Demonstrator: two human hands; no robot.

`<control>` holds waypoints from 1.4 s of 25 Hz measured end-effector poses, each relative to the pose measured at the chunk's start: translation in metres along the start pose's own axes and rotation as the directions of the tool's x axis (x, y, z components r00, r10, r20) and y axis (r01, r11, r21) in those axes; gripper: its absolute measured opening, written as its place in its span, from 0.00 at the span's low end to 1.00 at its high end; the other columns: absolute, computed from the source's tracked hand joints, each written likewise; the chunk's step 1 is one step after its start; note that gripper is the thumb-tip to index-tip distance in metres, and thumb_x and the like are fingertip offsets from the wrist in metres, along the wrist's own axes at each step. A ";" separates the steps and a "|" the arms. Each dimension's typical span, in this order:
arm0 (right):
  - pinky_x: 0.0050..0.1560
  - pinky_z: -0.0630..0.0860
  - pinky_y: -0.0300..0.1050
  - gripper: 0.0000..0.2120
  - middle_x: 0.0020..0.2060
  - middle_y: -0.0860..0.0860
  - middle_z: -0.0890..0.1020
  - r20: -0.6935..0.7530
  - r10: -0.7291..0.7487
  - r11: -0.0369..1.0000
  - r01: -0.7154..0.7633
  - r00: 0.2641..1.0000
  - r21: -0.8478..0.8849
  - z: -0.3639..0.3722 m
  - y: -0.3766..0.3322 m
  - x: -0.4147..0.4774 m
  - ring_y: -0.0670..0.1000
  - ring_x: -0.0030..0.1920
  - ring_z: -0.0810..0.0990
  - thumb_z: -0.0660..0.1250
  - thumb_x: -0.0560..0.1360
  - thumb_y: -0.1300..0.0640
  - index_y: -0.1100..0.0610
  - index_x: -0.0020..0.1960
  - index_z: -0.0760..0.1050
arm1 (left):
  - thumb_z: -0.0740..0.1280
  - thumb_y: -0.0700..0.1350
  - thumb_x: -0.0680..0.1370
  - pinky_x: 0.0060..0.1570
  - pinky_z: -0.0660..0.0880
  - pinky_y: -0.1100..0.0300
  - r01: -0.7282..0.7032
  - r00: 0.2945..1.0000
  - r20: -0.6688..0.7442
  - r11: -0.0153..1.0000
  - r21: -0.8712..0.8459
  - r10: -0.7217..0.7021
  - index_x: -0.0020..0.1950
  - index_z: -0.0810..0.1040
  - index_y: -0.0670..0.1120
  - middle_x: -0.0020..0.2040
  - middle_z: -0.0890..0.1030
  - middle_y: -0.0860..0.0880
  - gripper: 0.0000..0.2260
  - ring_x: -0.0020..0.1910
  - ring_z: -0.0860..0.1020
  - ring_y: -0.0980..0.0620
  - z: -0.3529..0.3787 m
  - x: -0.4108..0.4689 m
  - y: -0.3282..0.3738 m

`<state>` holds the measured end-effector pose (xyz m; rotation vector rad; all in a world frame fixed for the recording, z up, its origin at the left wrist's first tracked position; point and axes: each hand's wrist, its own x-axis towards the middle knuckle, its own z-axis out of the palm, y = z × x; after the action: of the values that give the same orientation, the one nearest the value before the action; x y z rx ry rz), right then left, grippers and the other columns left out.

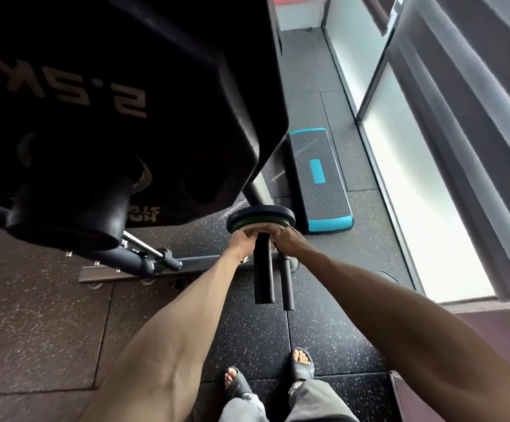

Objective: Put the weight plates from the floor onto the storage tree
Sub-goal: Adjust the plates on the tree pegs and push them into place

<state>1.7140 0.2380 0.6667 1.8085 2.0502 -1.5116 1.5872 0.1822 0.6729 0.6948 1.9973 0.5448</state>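
Observation:
A small pale weight plate sits on a black peg of the storage tree, pressed against a green plate and a dark blue plate stacked behind it. My left hand grips the pale plate's left edge. My right hand holds its right edge. A second, thinner black peg sticks out just right of the first. Very close to the camera at upper left hangs a big black 2.5 kg plate on another peg of the tree.
A black and teal aerobic step lies on the speckled rubber floor beyond the tree. The tree's base bar runs along the floor at left. Frosted glass panels line the right side. My sandalled feet stand below.

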 end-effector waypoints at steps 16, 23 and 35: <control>0.43 0.73 0.45 0.14 0.47 0.61 0.81 -0.229 -0.253 0.905 0.146 0.940 -0.400 -0.065 -0.042 -0.140 0.59 0.49 0.81 0.63 0.80 0.52 0.64 0.51 0.78 | 0.60 0.49 0.81 0.53 0.78 0.50 -0.474 0.799 -0.119 0.739 0.479 0.590 0.56 0.78 0.41 0.52 0.83 0.39 0.14 0.53 0.81 0.41 -0.030 -0.137 0.072; 0.51 0.77 0.50 0.13 0.54 0.62 0.82 -0.540 -0.360 0.903 0.138 0.761 -0.407 -0.096 -0.081 -0.278 0.62 0.56 0.81 0.59 0.78 0.54 0.61 0.53 0.77 | 0.61 0.45 0.79 0.53 0.75 0.50 -0.700 0.534 -0.190 0.557 0.447 0.824 0.56 0.78 0.42 0.54 0.83 0.39 0.11 0.56 0.80 0.39 -0.051 -0.283 0.109; 0.64 0.72 0.56 0.25 0.64 0.63 0.75 -0.683 -0.638 0.704 0.629 0.356 -0.331 -0.122 -0.235 -0.350 0.62 0.65 0.74 0.58 0.82 0.44 0.59 0.72 0.65 | 0.60 0.44 0.79 0.62 0.70 0.46 -0.635 -0.262 -0.576 0.311 0.707 0.775 0.61 0.75 0.43 0.61 0.75 0.43 0.12 0.63 0.72 0.43 -0.222 -0.360 0.145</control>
<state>1.7158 0.0868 1.0784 1.9431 3.5089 -0.7129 1.5801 0.0293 1.0931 2.1939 2.3280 1.9857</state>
